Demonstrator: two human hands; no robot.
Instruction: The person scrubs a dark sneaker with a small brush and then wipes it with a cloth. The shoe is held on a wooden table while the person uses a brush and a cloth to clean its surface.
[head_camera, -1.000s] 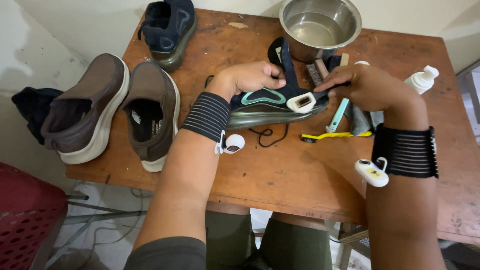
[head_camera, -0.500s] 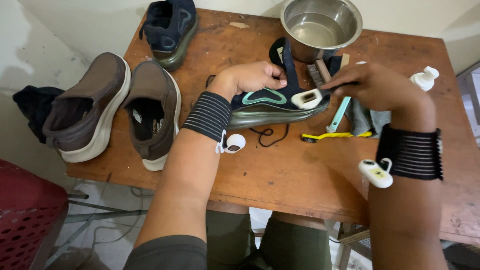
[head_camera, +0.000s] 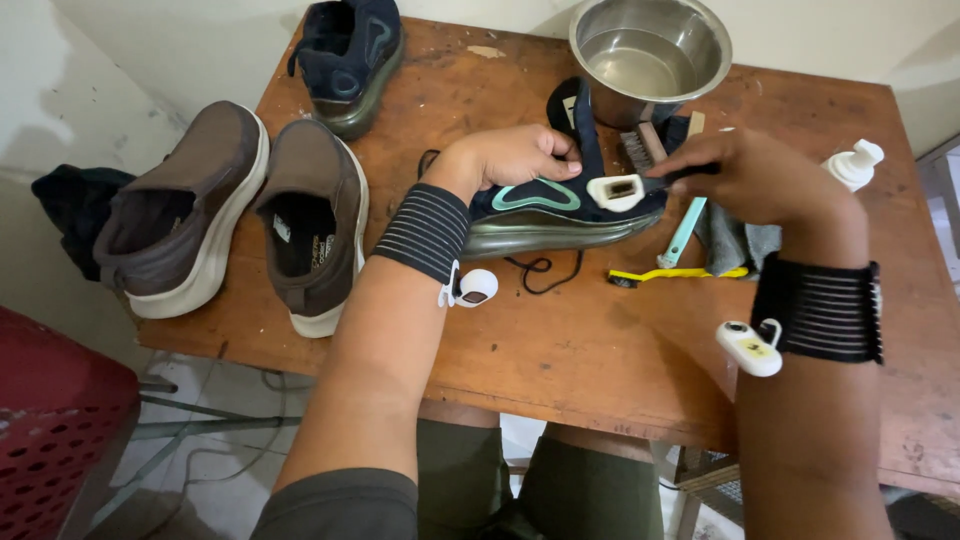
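Left hand (head_camera: 515, 155) gripping the navy sneaker (head_camera: 545, 205) in front of the steel bowl (head_camera: 650, 50). Right hand (head_camera: 755, 175) clenched around a small brush (head_camera: 625, 188), white head touching the sneaker side.

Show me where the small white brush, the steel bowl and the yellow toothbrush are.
small white brush (head_camera: 617, 190), head view, on its white head against the dark shoe.
steel bowl (head_camera: 598, 20), head view, on its left rim.
yellow toothbrush (head_camera: 680, 272), head view, mid-handle.
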